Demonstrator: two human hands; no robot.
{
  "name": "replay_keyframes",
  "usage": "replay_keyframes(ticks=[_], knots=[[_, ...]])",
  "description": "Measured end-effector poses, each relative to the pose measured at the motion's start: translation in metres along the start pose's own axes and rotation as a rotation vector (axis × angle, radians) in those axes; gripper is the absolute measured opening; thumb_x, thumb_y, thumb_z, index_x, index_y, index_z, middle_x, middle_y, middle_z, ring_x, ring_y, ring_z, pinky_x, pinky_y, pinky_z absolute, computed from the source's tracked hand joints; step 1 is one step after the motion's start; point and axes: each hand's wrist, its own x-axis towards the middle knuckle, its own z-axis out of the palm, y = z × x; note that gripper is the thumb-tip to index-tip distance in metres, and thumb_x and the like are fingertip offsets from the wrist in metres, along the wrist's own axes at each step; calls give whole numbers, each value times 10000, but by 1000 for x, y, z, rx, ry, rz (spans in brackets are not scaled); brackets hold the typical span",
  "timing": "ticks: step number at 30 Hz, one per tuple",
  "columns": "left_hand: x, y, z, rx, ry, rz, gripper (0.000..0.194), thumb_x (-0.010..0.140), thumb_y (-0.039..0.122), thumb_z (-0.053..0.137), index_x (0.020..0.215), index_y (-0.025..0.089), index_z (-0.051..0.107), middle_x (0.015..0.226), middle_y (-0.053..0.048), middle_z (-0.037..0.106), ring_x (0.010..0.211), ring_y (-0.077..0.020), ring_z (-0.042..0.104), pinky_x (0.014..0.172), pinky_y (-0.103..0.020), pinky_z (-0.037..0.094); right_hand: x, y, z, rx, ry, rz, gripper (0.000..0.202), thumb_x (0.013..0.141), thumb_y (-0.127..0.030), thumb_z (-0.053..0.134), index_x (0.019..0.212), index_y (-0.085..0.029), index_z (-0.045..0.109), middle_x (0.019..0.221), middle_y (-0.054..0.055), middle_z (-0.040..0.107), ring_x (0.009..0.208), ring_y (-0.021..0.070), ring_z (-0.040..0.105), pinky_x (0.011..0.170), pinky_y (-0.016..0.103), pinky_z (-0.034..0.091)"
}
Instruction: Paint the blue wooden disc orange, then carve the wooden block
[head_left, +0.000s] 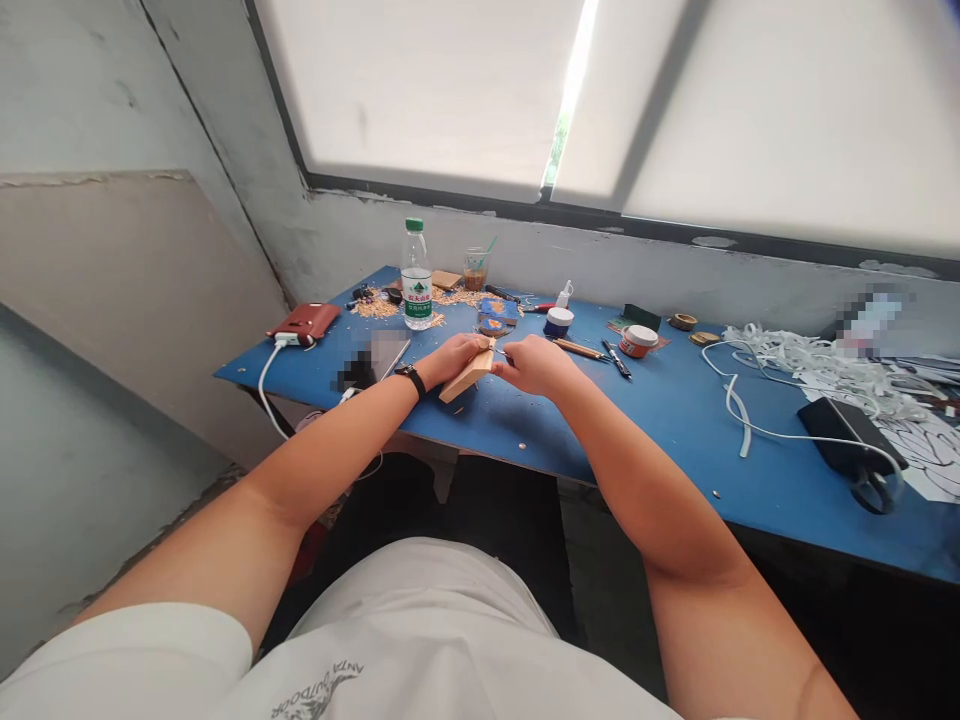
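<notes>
A pale wooden block (468,378) is tilted over the front part of the blue table (660,430). My left hand (452,356) is closed round its far left side, a dark watch on the wrist. From the right, my right hand (534,366) is closed on a small tool (504,353) whose thin metal end meets the block's upper end. Most of this tool is hidden in the fingers. Just beyond the hands lie blue-and-orange painted pieces (496,314).
Wood shavings (375,303), a water bottle (417,280) and a cup (475,270) stand behind. Paint jars (639,341), pens (616,360) and a black case (847,435) lie to the right. A red-brown pouch (305,322) and phone (390,352) are left.
</notes>
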Motion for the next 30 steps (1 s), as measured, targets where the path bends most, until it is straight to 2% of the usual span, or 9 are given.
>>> replay_keyframes(ticks=[3, 7, 12, 14, 17, 20, 24, 27, 30], knots=[[-1, -1, 1, -9, 5, -26, 455, 1116, 561, 671, 790, 245, 654, 746, -43, 642, 733, -231, 608, 701, -367, 507, 2, 1, 2, -1, 10, 24, 544, 1287, -657, 732, 1024, -195, 843, 885, 143, 731, 935, 317, 719, 762, 413, 355], [-1, -1, 1, -1, 12, -32, 503, 1117, 610, 690, 781, 237, 665, 730, -46, 665, 710, -214, 589, 660, -345, 476, 4, 3, 4, -57, -10, 38, 546, 1306, -656, 655, 1134, -197, 897, 983, 182, 803, 1014, 361, 773, 771, 423, 405], [0, 1, 1, 26, 41, -86, 539, 1154, 584, 674, 745, 234, 658, 708, -50, 659, 670, -198, 591, 630, -332, 462, 3, 3, 4, -21, 36, 36, 588, 1254, -737, 741, 1069, -204, 909, 903, 193, 788, 977, 390, 790, 785, 424, 463], [0, 2, 2, 30, 53, -100, 549, 1167, 580, 677, 740, 236, 646, 710, -44, 645, 666, -195, 586, 632, -332, 465, 1, -1, 0, -56, 7, 58, 615, 1292, -729, 660, 1148, -191, 922, 981, 211, 825, 1029, 399, 814, 805, 421, 480], [-2, 4, 3, 33, 57, -107, 575, 1166, 602, 703, 728, 239, 616, 698, -28, 607, 658, -190, 558, 644, -334, 466, -3, -10, -10, -147, -88, 91, 686, 1350, -685, 475, 1365, -167, 926, 1170, 233, 888, 1158, 414, 849, 863, 420, 533], [-4, 6, 3, 42, 31, -93, 553, 1163, 589, 679, 740, 236, 626, 702, -26, 596, 680, -193, 541, 651, -332, 441, -8, -15, -20, -172, -145, 54, 694, 1366, -654, 436, 1410, -158, 920, 1244, 235, 914, 1209, 428, 863, 905, 434, 570], [-4, 4, 4, 22, 12, -66, 386, 1130, 459, 614, 816, 237, 647, 743, -32, 625, 723, -210, 556, 681, -342, 461, -13, -17, -28, -182, -163, -32, 610, 1380, -589, 487, 1416, -131, 888, 1364, 242, 920, 1228, 394, 865, 858, 414, 508], [-2, -1, 6, -8, 3, -37, 283, 1073, 395, 609, 835, 242, 633, 753, -31, 626, 734, -219, 559, 696, -352, 484, -16, -18, -29, -218, -155, -59, 566, 1384, -554, 516, 1436, -109, 862, 1330, 238, 921, 1193, 370, 860, 834, 402, 441], [0, -5, 6, -23, -5, -14, 264, 1049, 409, 652, 852, 233, 654, 787, -32, 648, 738, -216, 556, 700, -354, 499, -16, -20, -26, -221, -141, -84, 482, 1380, -488, 553, 1426, -109, 847, 1304, 227, 919, 1169, 347, 852, 841, 389, 402]])
